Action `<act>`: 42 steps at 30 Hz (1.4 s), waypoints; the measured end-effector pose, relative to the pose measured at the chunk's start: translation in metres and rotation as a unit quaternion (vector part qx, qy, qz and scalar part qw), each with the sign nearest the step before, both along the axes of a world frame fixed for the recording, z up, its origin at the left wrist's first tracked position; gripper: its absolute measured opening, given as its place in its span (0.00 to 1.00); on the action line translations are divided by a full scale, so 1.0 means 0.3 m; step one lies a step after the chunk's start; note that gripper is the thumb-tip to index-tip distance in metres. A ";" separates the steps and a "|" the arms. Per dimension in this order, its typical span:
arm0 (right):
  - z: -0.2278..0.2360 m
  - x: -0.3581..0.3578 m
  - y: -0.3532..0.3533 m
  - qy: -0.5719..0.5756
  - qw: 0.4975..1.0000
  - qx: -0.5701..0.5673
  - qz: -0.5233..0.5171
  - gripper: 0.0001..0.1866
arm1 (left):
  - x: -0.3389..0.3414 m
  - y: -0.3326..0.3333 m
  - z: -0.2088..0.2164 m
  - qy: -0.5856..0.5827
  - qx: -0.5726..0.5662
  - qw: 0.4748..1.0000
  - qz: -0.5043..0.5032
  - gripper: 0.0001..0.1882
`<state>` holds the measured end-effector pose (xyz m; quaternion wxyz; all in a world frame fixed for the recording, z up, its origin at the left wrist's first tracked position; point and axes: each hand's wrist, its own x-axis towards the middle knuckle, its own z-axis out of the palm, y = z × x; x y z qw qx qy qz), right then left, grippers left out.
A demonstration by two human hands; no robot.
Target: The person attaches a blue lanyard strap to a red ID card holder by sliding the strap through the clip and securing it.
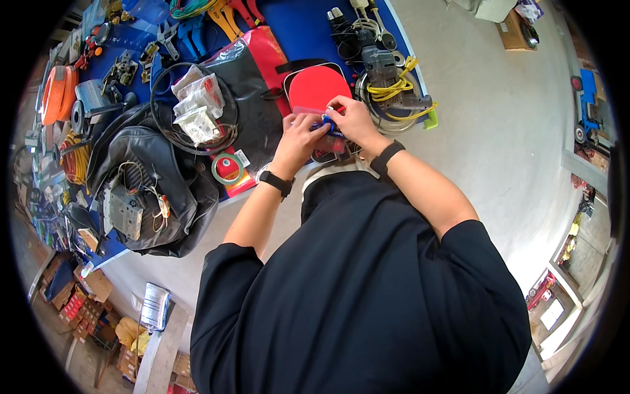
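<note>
Near the table's front edge, both hands meet over a small clear plastic packet with blue printing (338, 129). My left hand (298, 139) grips its left side with bent fingers. Thumb and fingers of my right hand (356, 123) pinch its upper edge. Just beyond lies a red table tennis bat (319, 87) on a black, pale-edged case. The packet's contents are partly hidden by my fingers. Left of my hands is a flat black and red plastic-wrapped package (252, 85), and a roll of green tape (227, 169) sits at its near end.
A power drill (380, 64) with a yellow cord lies to the right. Leftward are a black cable coil (157, 98) with plastic bags (199, 108), a black bag (147, 164) bearing a circuit unit (123, 210), and orange straps (58, 95). Pliers (226, 20) lie at the back.
</note>
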<state>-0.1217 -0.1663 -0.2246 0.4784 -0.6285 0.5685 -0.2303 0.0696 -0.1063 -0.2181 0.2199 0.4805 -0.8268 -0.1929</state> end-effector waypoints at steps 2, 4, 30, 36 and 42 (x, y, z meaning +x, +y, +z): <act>-0.017 -0.009 -0.010 -0.031 0.996 0.077 -0.019 0.08 | -0.013 -0.007 -0.011 0.029 0.000 0.999 -0.023 0.19; -0.008 -0.018 -0.016 -0.002 0.998 0.056 0.006 0.09 | -0.018 -0.013 -0.011 0.038 0.000 0.998 -0.053 0.19; 0.054 -0.129 0.018 -0.064 0.979 0.191 0.026 0.07 | -0.113 -0.018 0.012 -0.054 0.033 0.996 -0.068 0.13; 0.090 -0.108 0.030 -0.027 0.985 0.168 0.030 0.07 | -0.148 0.018 0.033 -0.039 -0.014 0.999 0.005 0.07; 0.031 -0.071 0.071 0.067 0.997 0.004 0.036 0.09 | -0.164 0.011 0.030 -0.094 0.056 0.993 0.046 0.07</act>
